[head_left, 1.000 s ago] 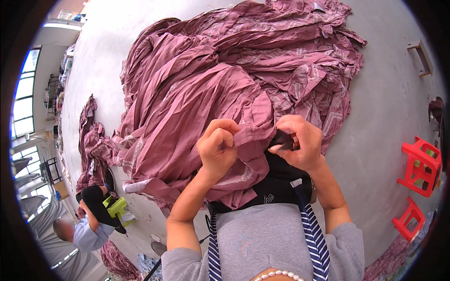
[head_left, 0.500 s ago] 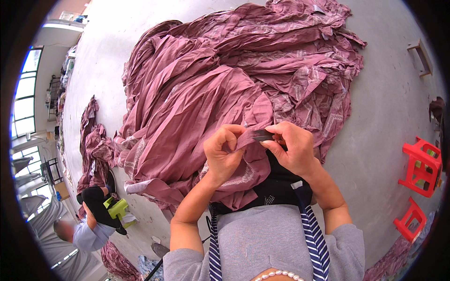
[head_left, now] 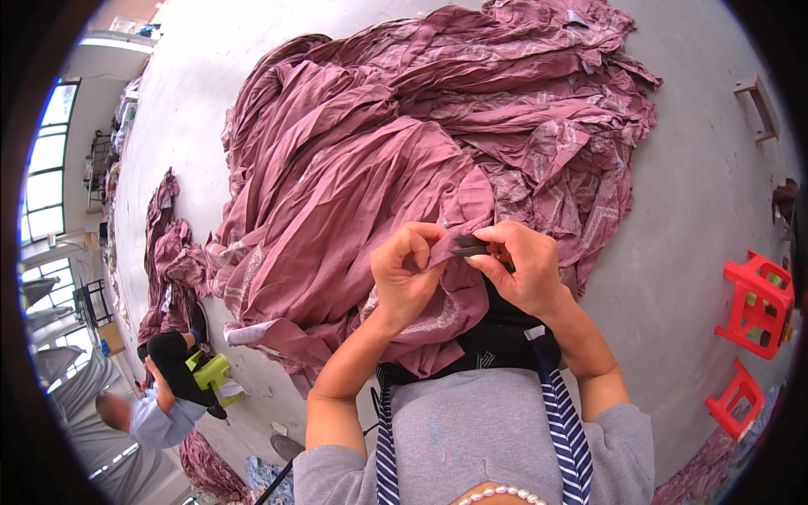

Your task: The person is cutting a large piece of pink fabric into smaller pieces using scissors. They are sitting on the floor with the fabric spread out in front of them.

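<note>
A large heap of dusty-pink fabric (head_left: 379, 177) with pale printed patches spreads over the floor and up onto my lap. My left hand (head_left: 406, 273) pinches a fold of it between thumb and fingers, holding the edge up in front of me. In my right hand (head_left: 526, 265) is a small pair of dark thread snips (head_left: 468, 246), their blades pointing left against the pinched fold. Most of the snips' body is hidden inside my fingers. Whether the blades touch a thread I cannot make out.
At the left, another person (head_left: 164, 412) sits on a green stool (head_left: 215, 376) beside a bunched strip of pink fabric (head_left: 172, 261). Two red plastic stools (head_left: 757, 303) stand at the right, with a small wooden stand (head_left: 757, 109) farther back. More cloth lies at the lower right.
Both hands stay at the same fold, with only slight shifts. The snips' blades look a little farther apart. The seated person's hand at the left has moved.
</note>
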`<state>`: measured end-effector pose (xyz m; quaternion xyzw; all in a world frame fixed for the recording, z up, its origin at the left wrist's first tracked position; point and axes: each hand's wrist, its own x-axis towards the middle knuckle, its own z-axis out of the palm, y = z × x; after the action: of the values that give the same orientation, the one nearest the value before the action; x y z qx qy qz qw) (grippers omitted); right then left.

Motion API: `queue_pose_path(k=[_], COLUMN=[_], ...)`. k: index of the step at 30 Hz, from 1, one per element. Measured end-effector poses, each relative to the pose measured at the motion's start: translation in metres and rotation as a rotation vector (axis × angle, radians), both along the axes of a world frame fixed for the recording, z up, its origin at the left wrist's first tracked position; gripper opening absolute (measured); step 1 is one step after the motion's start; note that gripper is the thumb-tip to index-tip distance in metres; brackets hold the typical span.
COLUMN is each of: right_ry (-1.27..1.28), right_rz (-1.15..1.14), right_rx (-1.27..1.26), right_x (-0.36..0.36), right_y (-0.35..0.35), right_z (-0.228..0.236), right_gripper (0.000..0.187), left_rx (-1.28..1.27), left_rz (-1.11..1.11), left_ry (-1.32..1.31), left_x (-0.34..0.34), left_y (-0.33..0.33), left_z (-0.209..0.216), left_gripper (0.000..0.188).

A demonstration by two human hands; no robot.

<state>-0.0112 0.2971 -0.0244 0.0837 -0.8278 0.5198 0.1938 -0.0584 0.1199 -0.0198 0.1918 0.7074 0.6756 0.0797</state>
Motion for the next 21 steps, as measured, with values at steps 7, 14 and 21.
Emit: queue_pose_path(k=[7,14,21], right_ry=[-0.060,-0.019,0.062], right_rz=[-0.035,-0.031,-0.030], right_rx=[-0.067,-0.025,0.037], right_x=[0.0003,0.0000,-0.0023], right_y=[-0.0025,-0.0039,-0.0038], right_z=[0.0000,0.0017,-0.0010], right_gripper=[0.026,0.026,0.026], left_rx=[-0.009,-0.023,-0.043], left_rz=[-0.005,0.010,0.001], left_ry=[0.006,0.020,0.048], left_x=[0.0000,-0.0010,-0.0020], left_y=[-0.0001,0.0019,0.0013], left_z=[-0.0009,0.0014,0.0003], left_gripper=[0.034,0.035,0.035])
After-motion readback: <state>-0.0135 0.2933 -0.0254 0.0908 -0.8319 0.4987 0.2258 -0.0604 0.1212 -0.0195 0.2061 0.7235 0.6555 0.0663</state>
